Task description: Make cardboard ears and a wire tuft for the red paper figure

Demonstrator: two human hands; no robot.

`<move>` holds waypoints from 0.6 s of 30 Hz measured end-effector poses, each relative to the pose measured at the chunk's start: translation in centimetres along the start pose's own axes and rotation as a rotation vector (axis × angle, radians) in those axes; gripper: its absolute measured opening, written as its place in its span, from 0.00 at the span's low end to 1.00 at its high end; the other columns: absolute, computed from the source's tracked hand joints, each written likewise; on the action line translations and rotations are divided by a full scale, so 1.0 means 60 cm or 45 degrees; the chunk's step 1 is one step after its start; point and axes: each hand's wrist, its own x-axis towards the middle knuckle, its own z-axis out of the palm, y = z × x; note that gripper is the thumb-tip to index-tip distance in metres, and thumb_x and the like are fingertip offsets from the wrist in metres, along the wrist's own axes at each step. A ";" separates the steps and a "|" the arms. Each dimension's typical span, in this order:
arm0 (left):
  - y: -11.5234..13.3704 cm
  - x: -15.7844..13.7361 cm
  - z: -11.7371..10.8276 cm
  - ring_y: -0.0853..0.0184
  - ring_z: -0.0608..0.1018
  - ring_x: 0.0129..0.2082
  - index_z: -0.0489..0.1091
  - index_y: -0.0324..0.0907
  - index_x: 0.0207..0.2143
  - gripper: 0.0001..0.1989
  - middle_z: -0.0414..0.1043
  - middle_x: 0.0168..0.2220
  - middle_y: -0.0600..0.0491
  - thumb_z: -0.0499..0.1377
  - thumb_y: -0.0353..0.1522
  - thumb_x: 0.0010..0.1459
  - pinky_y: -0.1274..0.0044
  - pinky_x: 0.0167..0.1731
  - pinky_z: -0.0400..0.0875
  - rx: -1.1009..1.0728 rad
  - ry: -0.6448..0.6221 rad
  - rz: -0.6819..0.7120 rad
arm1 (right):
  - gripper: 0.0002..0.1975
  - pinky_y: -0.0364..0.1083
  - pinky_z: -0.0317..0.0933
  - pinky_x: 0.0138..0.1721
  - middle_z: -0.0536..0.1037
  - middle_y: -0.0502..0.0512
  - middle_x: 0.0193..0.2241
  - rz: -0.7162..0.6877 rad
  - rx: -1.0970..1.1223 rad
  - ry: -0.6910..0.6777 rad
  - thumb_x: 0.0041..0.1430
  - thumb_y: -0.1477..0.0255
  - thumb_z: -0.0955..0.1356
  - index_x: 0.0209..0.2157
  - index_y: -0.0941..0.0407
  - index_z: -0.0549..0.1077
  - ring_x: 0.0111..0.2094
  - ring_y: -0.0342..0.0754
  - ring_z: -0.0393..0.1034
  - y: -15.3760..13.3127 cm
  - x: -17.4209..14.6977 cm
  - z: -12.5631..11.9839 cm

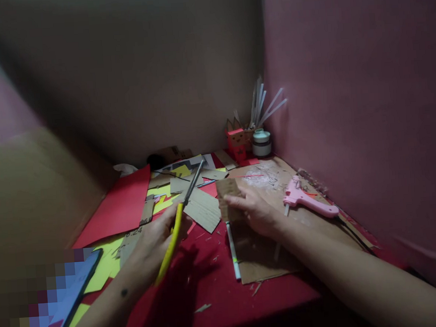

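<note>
Yellow-handled scissors (pixel 176 236) are in my left hand (pixel 163 231), blades pointing up and away from me. The fingers wrap around them, partly hidden behind the handle. My right hand (pixel 256 209) grips a small brown cardboard piece (pixel 227 195) between thumb and fingers, above the table. Below it lies a white pen-like stick (pixel 233 254) along the edge of a large brown cardboard sheet (pixel 266 267). Between the hands, a cut grey-brown cardboard piece (pixel 203 209) rests on the red tabletop (pixel 220 303).
A pink glue gun (pixel 306 202) lies on the right, its cord trailing toward me. At the back stand a red cardboard figure (pixel 236 144), a lidded jar (pixel 262 143) and several white sticks (pixel 269 105). Red paper (pixel 118 208) and a tablet-like screen (pixel 72 298) are leftward.
</note>
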 end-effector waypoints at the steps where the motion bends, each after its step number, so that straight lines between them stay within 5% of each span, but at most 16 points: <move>1: -0.002 0.009 0.000 0.65 0.74 0.27 0.70 0.43 0.43 0.17 0.72 0.29 0.52 0.58 0.41 0.53 0.76 0.25 0.69 -0.042 -0.026 -0.038 | 0.18 0.47 0.62 0.31 0.71 0.52 0.28 0.054 0.113 0.028 0.47 0.63 0.73 0.37 0.58 0.68 0.28 0.46 0.65 -0.002 0.003 -0.002; 7: -0.006 0.061 0.001 0.70 0.68 0.18 0.68 0.40 0.30 0.18 0.67 0.21 0.56 0.62 0.44 0.42 0.80 0.15 0.59 -0.125 0.141 -0.317 | 0.18 0.52 0.65 0.31 0.73 0.56 0.24 0.366 0.491 0.196 0.59 0.57 0.62 0.39 0.59 0.68 0.23 0.49 0.67 -0.019 0.015 -0.015; 14: -0.051 0.080 0.009 0.66 0.73 0.19 0.67 0.40 0.31 0.19 0.67 0.19 0.57 0.62 0.45 0.42 0.79 0.15 0.62 -0.189 0.243 -0.354 | 0.18 0.55 0.67 0.37 0.73 0.58 0.27 0.370 0.495 0.283 0.61 0.56 0.60 0.36 0.58 0.68 0.28 0.51 0.70 -0.017 0.023 -0.025; 18: -0.079 0.081 0.012 0.73 0.65 0.15 0.66 0.40 0.30 0.18 0.64 0.19 0.60 0.61 0.45 0.44 0.80 0.14 0.58 -0.203 0.239 -0.333 | 0.21 0.56 0.66 0.39 0.74 0.61 0.29 0.336 0.432 0.252 0.58 0.55 0.61 0.35 0.59 0.69 0.31 0.52 0.70 -0.017 0.024 -0.026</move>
